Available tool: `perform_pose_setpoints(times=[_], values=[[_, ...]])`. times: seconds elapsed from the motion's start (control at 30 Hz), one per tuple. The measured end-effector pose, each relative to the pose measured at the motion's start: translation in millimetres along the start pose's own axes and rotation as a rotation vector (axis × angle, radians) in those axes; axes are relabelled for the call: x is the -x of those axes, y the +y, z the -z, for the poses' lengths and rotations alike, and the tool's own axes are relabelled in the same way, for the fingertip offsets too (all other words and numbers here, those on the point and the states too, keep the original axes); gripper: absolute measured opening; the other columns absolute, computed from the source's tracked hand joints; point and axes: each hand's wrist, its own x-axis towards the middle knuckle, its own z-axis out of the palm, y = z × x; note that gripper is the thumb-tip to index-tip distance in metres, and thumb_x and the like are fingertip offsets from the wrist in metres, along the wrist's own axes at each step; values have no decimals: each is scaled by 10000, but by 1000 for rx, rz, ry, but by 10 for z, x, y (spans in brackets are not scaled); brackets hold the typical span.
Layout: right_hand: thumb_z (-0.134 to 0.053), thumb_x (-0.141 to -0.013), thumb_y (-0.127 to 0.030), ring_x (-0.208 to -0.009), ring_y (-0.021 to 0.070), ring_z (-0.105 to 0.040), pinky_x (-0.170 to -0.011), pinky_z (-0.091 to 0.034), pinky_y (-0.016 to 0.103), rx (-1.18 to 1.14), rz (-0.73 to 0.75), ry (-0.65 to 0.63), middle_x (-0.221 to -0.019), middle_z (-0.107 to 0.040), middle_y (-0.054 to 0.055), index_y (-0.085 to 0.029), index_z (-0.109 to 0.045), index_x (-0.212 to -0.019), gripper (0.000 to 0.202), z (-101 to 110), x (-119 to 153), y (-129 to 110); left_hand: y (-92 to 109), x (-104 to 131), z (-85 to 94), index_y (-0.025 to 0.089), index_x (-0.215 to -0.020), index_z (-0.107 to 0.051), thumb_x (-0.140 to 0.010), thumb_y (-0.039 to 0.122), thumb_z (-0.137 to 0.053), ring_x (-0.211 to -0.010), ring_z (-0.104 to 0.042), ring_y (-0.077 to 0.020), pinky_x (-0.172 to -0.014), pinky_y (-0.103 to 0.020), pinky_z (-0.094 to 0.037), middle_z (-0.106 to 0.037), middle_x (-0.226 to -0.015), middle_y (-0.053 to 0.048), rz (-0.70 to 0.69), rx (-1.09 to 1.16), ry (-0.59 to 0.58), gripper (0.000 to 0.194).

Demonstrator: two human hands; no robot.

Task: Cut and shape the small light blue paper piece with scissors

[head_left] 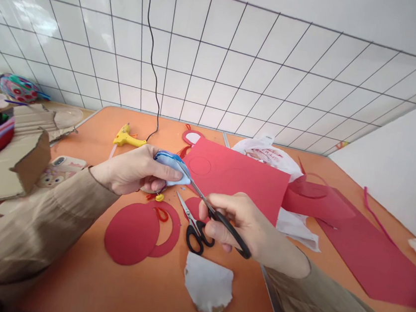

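My left hand (146,169) pinches a small light-blue piece (171,163) with a darker blue edge; whether it is fabric or paper I cannot tell. In my right hand (236,222) is a pair of black-handled scissors (230,227), its blades reaching up to the blue piece's right edge. A second pair of scissors (195,232) lies on the table just below. Left of it are a red paper disc (131,234) and a red ring (173,229), partly overlapped by the disc, with a small red loop (162,214) on them. A yellow bell (159,197) hangs under my left hand.
A yellow glue gun (127,137) with a black cord stands at the back of the orange table (77,281). Red sheets (243,172) and a white plastic bag (268,153) lie back right. Cardboard (0,167) and a phone (61,169) are left; a torn white scrap (208,281) is in front.
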Motion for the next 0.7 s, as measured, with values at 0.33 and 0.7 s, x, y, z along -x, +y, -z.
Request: perform_pose_setpoints(times=[0.33, 0.7], values=[[-643, -852, -446, -451, 91, -438, -477, -323, 228, -53, 9, -4, -495, -455, -73, -187, -501, -761, 309, -12, -9, 12, -16, 6, -56, 130, -545, -589, -688, 250, -783, -405, -359, -56, -414, -203, -258, -449, -404, 16, -15, 23, 48, 269], [-663, -839, -504, -453, 86, -424, -486, -328, 225, -96, 7, 3, -504, -452, -73, -185, -498, -759, 367, -24, -1, 5, -43, 13, -126, 138, -514, -548, -721, 207, -724, -385, -328, -50, -415, -217, -231, -413, -391, 29, -43, 60, 105, 280]])
